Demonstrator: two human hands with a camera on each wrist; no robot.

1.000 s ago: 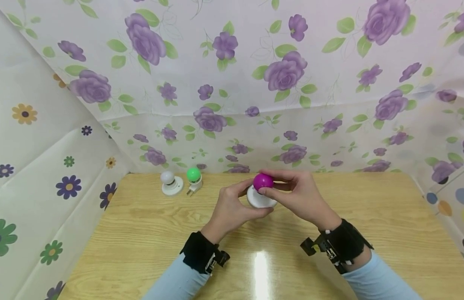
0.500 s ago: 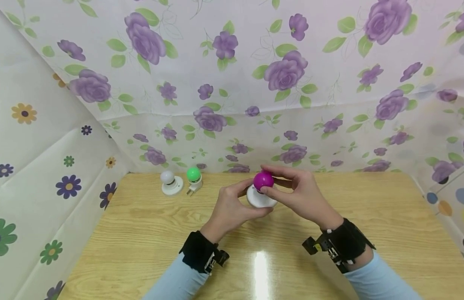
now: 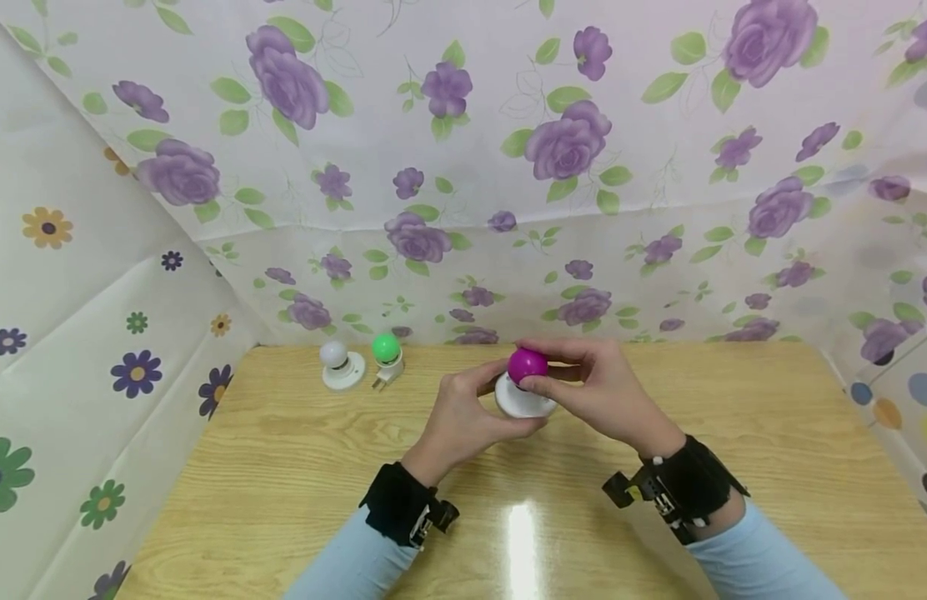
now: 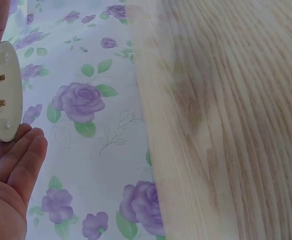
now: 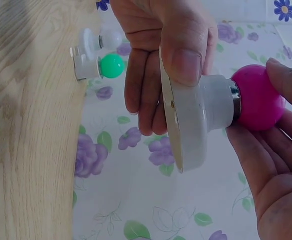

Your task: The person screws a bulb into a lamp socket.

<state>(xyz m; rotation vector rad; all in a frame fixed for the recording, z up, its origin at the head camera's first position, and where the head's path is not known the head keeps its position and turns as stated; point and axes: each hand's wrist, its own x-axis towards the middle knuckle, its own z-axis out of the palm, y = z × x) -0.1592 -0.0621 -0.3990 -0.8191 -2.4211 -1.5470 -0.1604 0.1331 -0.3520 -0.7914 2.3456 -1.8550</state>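
1. Bench (image 3: 283,467): one, pale wood grain, glossy; a floral cloth backdrop (image 3: 463,167) hangs behind it and at both sides. I see the whole layout from the head view.

2. Left hand (image 3: 463,412): its fingers (image 5: 146,75) curl round the back of the white lamp base (image 5: 190,125), with the thumb pressed on the front of the disc. The left wrist view shows the flat back of the base with two small brass contacts.

3. Right hand (image 3: 606,392): fingers and thumb close round the magenta bulb (image 5: 258,97), thumb tip on the near side. The bulb sits in the collar of the base; a metal ring shows at the joint. The whole assembly is held above the bench, near its far middle.

4. Handling, my judgement: the base looks like hard, light plastic, stiff, best gripped by its wide rim as the left hand has it. The bulb looks smooth and round, so likely slippery; fingertips spread around its widest part should serve. It seems light and possibly fragile, so a modest squeeze suits it.

5. Count: three bulb-and-base units in all. One is in hand; two stand at the far left of the bench, a white bulb on its base (image 3: 342,367) and a green bulb on its base (image 3: 387,357), just beside each other and well apart from both hands.
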